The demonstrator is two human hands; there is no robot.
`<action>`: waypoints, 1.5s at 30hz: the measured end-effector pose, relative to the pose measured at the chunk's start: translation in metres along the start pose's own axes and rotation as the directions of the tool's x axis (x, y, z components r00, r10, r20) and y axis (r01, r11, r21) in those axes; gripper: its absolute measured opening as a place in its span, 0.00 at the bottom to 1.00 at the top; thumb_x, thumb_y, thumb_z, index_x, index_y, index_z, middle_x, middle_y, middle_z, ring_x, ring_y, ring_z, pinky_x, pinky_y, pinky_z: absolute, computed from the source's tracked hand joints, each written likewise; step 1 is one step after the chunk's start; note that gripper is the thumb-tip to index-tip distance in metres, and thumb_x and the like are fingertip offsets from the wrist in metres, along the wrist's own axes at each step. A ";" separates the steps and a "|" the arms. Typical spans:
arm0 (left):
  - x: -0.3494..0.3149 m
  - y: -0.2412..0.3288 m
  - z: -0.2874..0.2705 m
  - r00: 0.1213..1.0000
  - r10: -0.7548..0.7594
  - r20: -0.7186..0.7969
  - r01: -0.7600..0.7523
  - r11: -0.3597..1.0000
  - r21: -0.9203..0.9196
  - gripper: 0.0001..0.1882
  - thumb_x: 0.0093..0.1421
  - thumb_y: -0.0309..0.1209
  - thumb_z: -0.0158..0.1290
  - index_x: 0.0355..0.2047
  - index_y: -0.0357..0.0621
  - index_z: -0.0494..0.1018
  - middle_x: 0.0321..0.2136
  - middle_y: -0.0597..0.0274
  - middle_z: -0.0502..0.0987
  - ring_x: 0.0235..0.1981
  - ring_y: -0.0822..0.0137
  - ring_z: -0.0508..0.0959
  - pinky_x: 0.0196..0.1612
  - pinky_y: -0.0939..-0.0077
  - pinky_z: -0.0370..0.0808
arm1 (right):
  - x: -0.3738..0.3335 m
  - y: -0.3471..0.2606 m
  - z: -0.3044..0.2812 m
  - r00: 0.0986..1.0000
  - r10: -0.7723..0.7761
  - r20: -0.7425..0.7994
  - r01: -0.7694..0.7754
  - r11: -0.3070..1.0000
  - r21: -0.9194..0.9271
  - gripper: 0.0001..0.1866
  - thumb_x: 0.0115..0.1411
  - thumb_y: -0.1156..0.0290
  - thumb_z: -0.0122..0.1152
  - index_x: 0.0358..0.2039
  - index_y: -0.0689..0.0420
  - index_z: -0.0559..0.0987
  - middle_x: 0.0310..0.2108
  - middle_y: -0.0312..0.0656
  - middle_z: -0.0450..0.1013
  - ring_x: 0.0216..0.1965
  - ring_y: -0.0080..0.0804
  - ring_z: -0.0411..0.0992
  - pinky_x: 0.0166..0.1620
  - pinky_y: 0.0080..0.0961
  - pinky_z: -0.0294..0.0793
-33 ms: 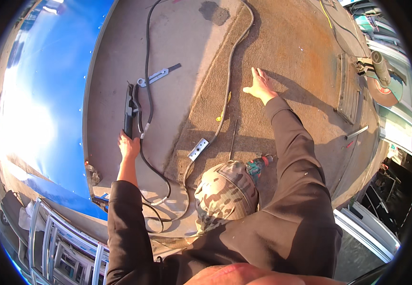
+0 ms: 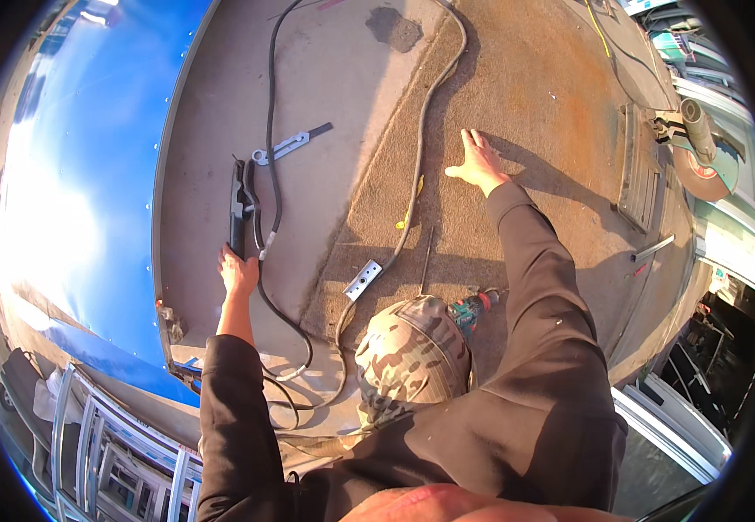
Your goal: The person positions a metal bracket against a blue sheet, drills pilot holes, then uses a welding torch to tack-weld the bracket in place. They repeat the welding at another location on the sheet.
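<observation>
My left hand is closed round the lower end of a slim black handle that looks like a welding electrode holder. Its narrow tip points away from me, and a dark cable runs close beside it. A light grey hand tool with a dark flat blade lies just beyond the holder. My right hand is stretched forward over the brown ground, fingers and thumb apart, with nothing in it. Between my arms, a small metal plate with holes rests by the cable.
A camouflage-covered knee is near me, with a teal bottle beside it. On the left stands a shiny blue sheet. A cut-off saw with a round disc is at the right, near a wooden board. Metal frames fill the lower left.
</observation>
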State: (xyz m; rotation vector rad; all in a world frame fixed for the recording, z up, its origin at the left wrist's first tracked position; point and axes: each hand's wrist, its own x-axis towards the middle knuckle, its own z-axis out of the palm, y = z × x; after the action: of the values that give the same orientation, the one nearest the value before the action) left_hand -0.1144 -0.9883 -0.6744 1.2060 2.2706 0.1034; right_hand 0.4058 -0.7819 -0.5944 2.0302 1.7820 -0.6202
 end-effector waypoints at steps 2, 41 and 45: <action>-0.003 0.003 0.008 0.996 -0.052 0.073 0.048 0.997 0.054 0.43 0.54 0.32 0.56 0.68 0.35 0.52 0.65 0.33 0.55 0.64 0.31 0.57 0.68 0.48 0.56 | 0.006 0.010 0.004 0.997 -0.073 0.003 0.073 0.997 0.021 0.60 0.48 0.51 0.74 0.73 0.53 0.47 0.75 0.50 0.38 0.75 0.48 0.38 0.73 0.45 0.48; 0.219 0.442 0.062 0.915 0.330 -0.234 -0.335 0.942 0.017 0.33 0.52 0.34 0.52 0.60 0.43 0.63 0.66 0.44 0.58 0.69 0.42 0.53 0.70 0.41 0.45 | 0.588 -0.033 -0.291 0.925 0.066 -0.375 0.016 0.977 0.214 0.34 0.61 0.58 0.52 0.69 0.43 0.62 0.73 0.45 0.49 0.73 0.48 0.47 0.70 0.51 0.51; 0.217 0.443 0.060 0.922 0.317 -0.222 -0.321 0.947 0.019 0.33 0.52 0.34 0.52 0.60 0.42 0.63 0.66 0.43 0.58 0.69 0.41 0.53 0.70 0.41 0.45 | 0.612 -0.035 -0.291 0.933 0.123 -0.338 -0.081 0.987 0.138 0.34 0.64 0.55 0.50 0.70 0.43 0.60 0.74 0.42 0.47 0.74 0.43 0.43 0.69 0.60 0.47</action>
State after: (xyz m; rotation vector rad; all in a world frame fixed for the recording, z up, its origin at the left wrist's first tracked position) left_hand 0.1489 -0.5667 -0.6796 1.6181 2.2297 0.3986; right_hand 0.4595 -0.1115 -0.6867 2.4219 1.8462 -0.3634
